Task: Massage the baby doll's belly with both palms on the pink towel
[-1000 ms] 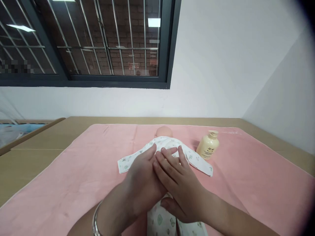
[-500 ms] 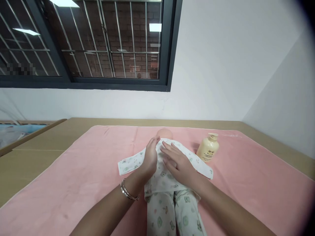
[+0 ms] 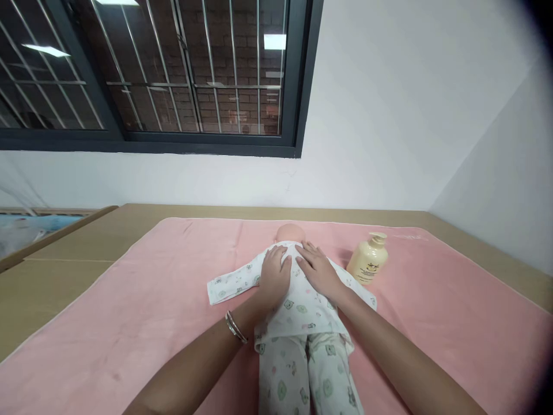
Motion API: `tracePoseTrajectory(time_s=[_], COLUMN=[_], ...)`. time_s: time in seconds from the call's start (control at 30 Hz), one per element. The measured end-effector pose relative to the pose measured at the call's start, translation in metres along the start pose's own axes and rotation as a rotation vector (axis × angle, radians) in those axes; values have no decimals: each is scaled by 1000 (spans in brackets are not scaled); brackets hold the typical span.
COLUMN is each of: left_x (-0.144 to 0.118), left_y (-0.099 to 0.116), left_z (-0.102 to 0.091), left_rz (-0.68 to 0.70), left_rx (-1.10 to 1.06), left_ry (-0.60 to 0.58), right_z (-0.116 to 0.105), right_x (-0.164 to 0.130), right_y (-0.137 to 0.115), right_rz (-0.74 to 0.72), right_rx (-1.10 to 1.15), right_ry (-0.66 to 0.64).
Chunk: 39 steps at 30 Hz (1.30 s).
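Observation:
A baby doll (image 3: 290, 233) lies on a pink mat, its head at the far end and its arms spread. It wears a white printed top (image 3: 298, 311) and matching trousers (image 3: 283, 374). My left hand (image 3: 275, 276) rests flat on the upper left of the top, a silver bangle (image 3: 235, 327) around its wrist. On the upper right of the top lies my right hand (image 3: 318, 268), fingers stretched out. Neither hand grips anything. The doll's face does not show. Right of the doll stands a pale yellow pump bottle (image 3: 368, 259).
The pink mat (image 3: 129, 323) covers most of a wooden table (image 3: 73, 253). A white wall (image 3: 371, 115) and a dark-framed barred window (image 3: 199, 141) rise behind it. At the far left, a blue and white item (image 3: 34, 230) lies beyond the table's raised edge.
Both palms have turned down and settled flat on the doll's top. Before, the left hand was held on edge and the right was tilted. The view has shifted slightly.

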<state>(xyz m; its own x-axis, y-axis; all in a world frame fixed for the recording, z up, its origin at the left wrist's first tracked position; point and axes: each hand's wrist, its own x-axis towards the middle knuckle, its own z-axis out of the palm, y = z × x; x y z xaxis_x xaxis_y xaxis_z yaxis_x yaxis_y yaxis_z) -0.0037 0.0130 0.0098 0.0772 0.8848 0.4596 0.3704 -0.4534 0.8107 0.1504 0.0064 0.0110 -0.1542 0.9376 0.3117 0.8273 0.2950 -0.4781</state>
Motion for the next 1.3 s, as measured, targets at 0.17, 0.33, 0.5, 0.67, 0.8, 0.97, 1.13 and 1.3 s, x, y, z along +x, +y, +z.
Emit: tracePoseTrajectory(time_s=[0.17, 0.33, 0.5, 0.67, 0.8, 0.97, 1.13, 1.3], left_x=[-3, -5, -7, -5, -3, -4, -7, -7], left_y=[-8, -5, -5, -6, -2, 3, 0, -2], left_z=[4, 1, 3, 6, 5, 3, 4, 4], left_rz=[81, 66, 50, -93, -175, -115, -135, -131], left_rx=[204, 119, 78, -121, -196, -229, -210, -225], left_ry=[-11, 43, 58, 106, 141, 129, 136, 138], right_z=[5, 3, -7, -4, 1, -7, -2, 6], right_x=[-16, -21, -2, -17, -30, -11, -14, -27], right_y=[-22, -35, -9, -23, -45, -27, -24, -41], right_rz=[101, -199, -19, 216, -67, -177, 116, -93], right_rx=[-219, -162, -143, -378, -298, -129, -237, -243], right_ry=[2, -101, -82, -15, -82, -148, -57, -95])
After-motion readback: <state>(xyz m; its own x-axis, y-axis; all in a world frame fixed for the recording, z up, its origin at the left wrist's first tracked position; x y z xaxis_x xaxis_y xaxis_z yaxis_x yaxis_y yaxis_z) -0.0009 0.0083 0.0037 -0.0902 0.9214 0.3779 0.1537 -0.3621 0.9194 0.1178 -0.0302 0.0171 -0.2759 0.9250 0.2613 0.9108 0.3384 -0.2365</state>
